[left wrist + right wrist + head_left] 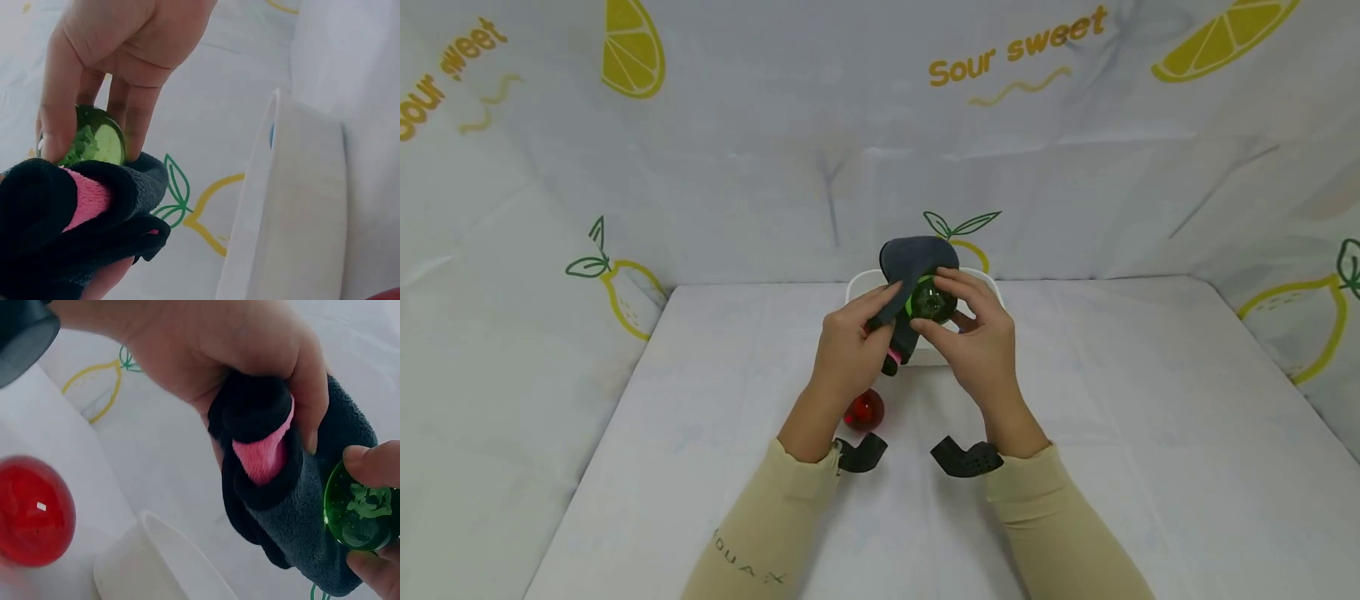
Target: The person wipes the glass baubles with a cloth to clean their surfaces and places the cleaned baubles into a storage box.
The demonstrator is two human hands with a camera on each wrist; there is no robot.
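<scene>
My left hand point(852, 346) grips a folded dark grey plush cloth point(917, 252) with black edging and a pink patch point(262, 459). In my right hand point(983, 342), fingertips and thumb pinch a clear green ball point(934, 300) against the cloth's right side. Green shapes show inside the ball in the right wrist view. Both hands are raised in front of a white basin point(856, 288). A clear red ball point(865, 410) lies on the table beside my left wrist. The cloth hides most of my left fingers in the left wrist view.
The basin stands near the back of the white-covered table point(1105, 375), against a lemon-printed backdrop point(760, 167). A small blue spot point(272, 135) shows inside its rim. Black wrist mounts point(967, 458) stick out from both sleeves.
</scene>
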